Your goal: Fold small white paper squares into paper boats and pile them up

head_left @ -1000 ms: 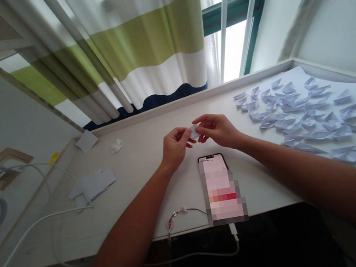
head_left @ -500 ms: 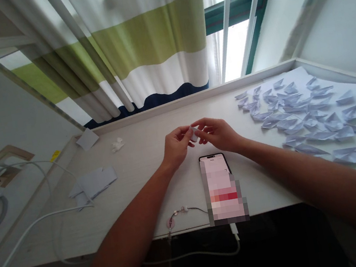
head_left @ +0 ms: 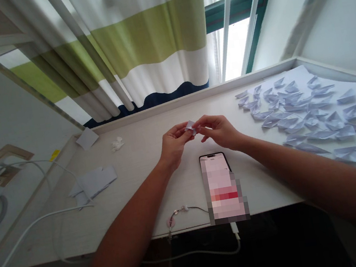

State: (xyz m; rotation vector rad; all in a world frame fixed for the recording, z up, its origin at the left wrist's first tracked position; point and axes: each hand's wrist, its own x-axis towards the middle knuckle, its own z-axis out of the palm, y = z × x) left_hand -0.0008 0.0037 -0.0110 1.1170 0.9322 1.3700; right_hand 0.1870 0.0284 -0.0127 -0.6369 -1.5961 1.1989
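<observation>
Small paper (head_left: pixel 190 125) in left hand (head_left: pixel 175 145), grip pinched on it. Right hand (head_left: pixel 219 130) touches paper's right side; cannot tell if that grip pinches too. Paper over middle of surface (head_left: pixel 144 157). Phone (head_left: pixel 223 187) by front edge. Folded papers (head_left: pixel 310 120) crowd right side, toward back right corner. Flat papers (head_left: pixel 96 183) near left edge.
</observation>
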